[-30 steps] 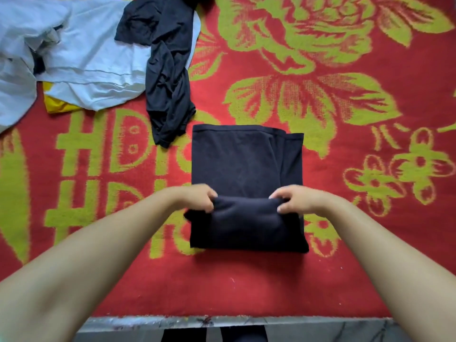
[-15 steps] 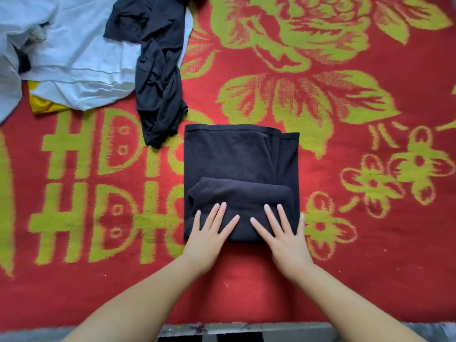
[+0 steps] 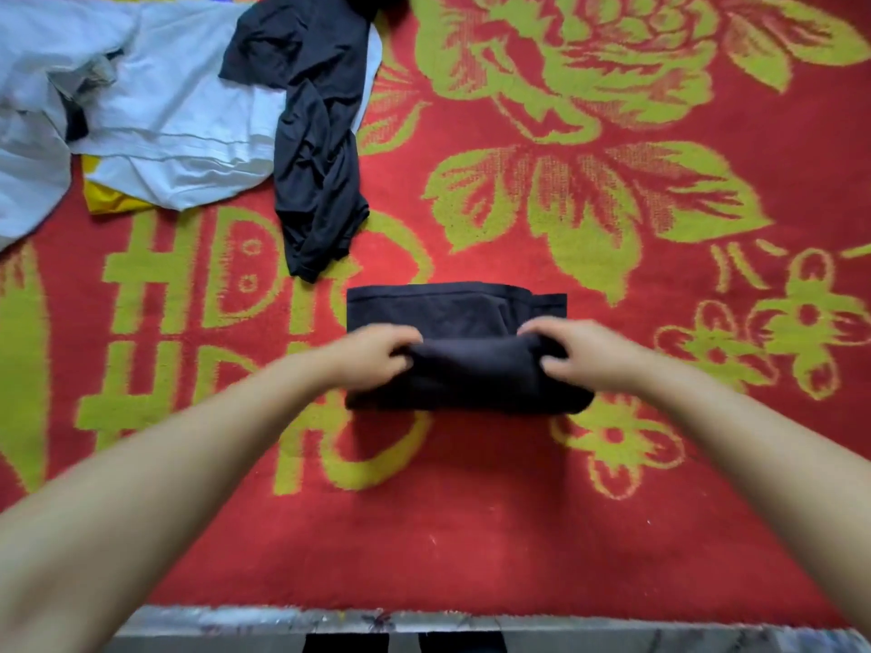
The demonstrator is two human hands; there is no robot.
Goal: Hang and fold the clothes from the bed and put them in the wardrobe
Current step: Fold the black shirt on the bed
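Left hand (image 3: 377, 353) and right hand (image 3: 572, 353) grip opposite ends of the folded black cloth garment (image 3: 464, 351), long axis crosswise, near the bed's front edge.

Soft, even daylight fills the head view with no glare and only faint shadows. Both hands and forearms are motion-blurred, while wide-angle distortion bends and softens the frame's edges.

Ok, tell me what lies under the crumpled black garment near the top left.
The crumpled black garment lies partly on a pale grey garment, partly on the red blanket. What it covers is hidden.
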